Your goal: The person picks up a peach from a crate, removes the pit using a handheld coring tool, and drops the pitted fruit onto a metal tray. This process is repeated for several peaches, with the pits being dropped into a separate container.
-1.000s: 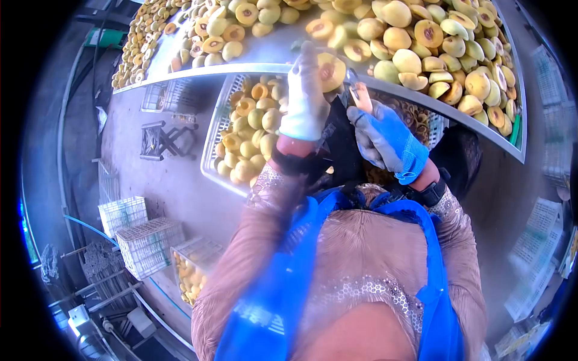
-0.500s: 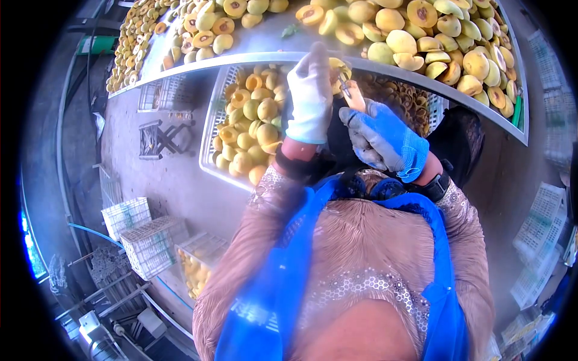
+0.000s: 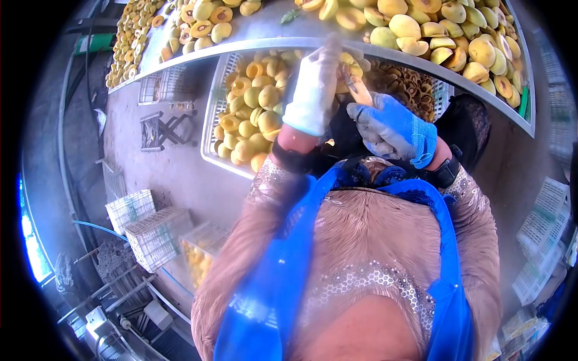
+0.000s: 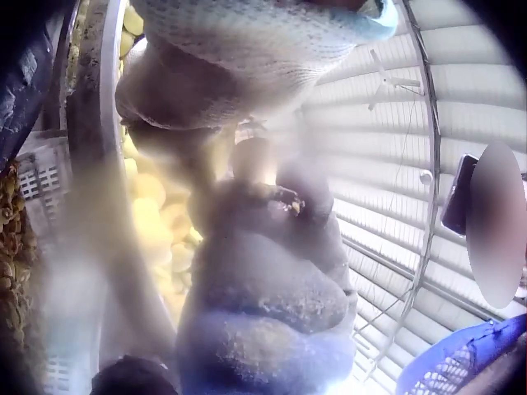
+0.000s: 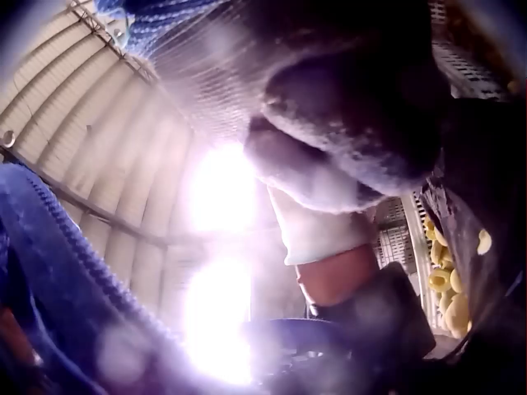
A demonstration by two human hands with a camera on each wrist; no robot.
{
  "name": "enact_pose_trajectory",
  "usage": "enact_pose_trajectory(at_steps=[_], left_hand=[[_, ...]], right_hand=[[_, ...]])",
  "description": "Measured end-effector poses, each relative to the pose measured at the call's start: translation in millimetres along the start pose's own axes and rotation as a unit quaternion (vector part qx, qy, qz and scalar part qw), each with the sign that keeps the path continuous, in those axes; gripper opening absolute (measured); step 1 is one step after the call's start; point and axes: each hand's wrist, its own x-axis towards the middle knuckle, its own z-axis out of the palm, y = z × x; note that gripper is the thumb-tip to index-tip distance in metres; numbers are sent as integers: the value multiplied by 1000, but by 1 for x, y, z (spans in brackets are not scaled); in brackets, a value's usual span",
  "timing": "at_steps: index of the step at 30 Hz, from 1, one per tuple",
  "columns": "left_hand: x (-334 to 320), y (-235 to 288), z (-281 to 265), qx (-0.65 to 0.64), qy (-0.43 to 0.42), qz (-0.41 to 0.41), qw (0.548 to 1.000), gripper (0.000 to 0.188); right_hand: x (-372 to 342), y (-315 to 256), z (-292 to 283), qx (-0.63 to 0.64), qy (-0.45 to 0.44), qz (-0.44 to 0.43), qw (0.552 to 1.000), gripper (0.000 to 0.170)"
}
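In the head view my left hand (image 3: 313, 90), in a white glove with darkened fingers, holds a yellow peach half (image 3: 350, 61) over the gap in front of the table. My right hand (image 3: 391, 129), in a blue and grey glove, grips the light handle of a pitting tool (image 3: 360, 91). The tool's metal end overlaps the cut side of the peach half. In the left wrist view the right glove (image 4: 263, 288) is close to the left fingers, and blur hides most of the fruit. Curled fingers of the right glove (image 5: 338, 140) fill the right wrist view.
Many peach halves (image 3: 475, 48) lie on the metal-edged table (image 3: 265, 30). Below its edge, a white crate (image 3: 211, 135) holds hollowed halves; beside it, brown pits (image 3: 404, 84) are heaped. A folding stool (image 3: 158, 131) and stacked crates (image 3: 153, 237) stand at left.
Both hands have drawn back from over the table edge with the peach half. The tool's end has come onto the fruit, and the table has shifted upward in the head view.
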Motion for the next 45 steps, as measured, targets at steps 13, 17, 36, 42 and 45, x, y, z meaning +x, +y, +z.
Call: enact_pose_trajectory(at_steps=[13, 17, 36, 42, 45], left_hand=[[-3, -9, -1, -82, -18, 126, 988, 49], [29, -15, -90, -65, 138, 175, 973, 40], [205, 28, -65, 788, -34, 308, 532, 44], [214, 22, -91, 498, -104, 68, 858, 53], [178, 28, -86, 247, -53, -19, 967, 50]], right_hand=[[3, 36, -6, 344, -114, 89, 928, 14], [-5, 63, -21, 236, -17, 107, 966, 19], [5, 59, -48, 163, 120, 112, 973, 18], [-17, 63, -59, 147, 163, 80, 972, 19], [-14, 57, -63, 112, 124, 22, 986, 21]])
